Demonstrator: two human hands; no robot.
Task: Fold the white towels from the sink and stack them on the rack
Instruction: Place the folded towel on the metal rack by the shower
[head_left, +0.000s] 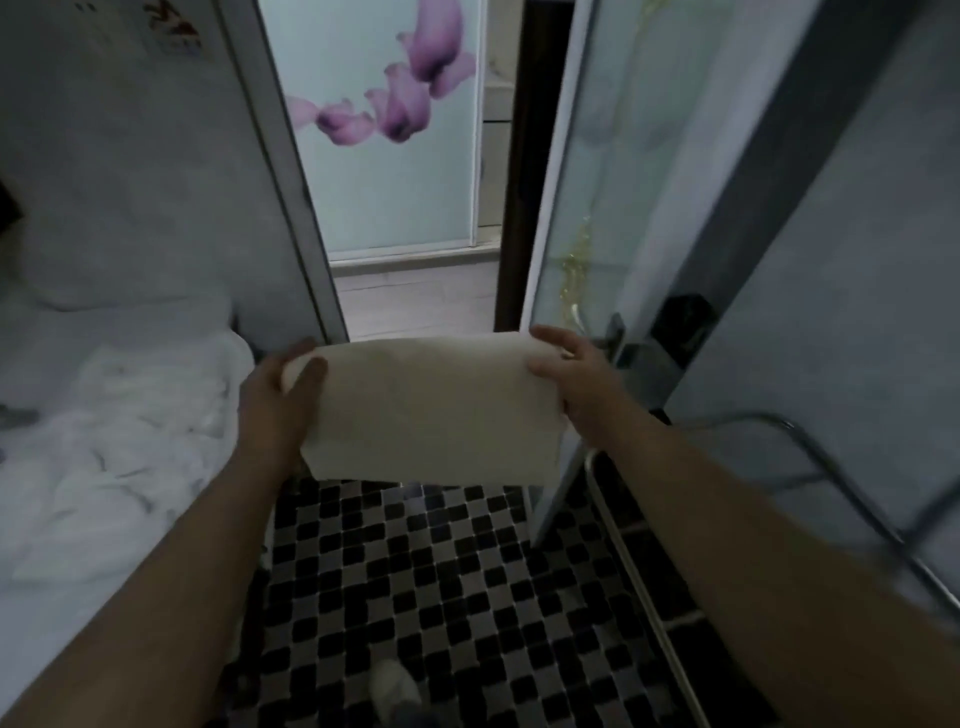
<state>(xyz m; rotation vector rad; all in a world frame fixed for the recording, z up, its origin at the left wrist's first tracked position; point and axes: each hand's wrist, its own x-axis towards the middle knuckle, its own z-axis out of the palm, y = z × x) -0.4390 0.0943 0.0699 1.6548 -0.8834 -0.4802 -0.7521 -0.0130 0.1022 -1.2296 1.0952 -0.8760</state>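
Free room is lying over the checkered floor beneath the folded towel; the towel heap is crowding the left, while the metal rack and open glass door are hemming in the right.

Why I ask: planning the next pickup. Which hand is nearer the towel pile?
Left. The left hand grips the folded towel at its edge beside the pile; the right hand holds the opposite edge, farther away.
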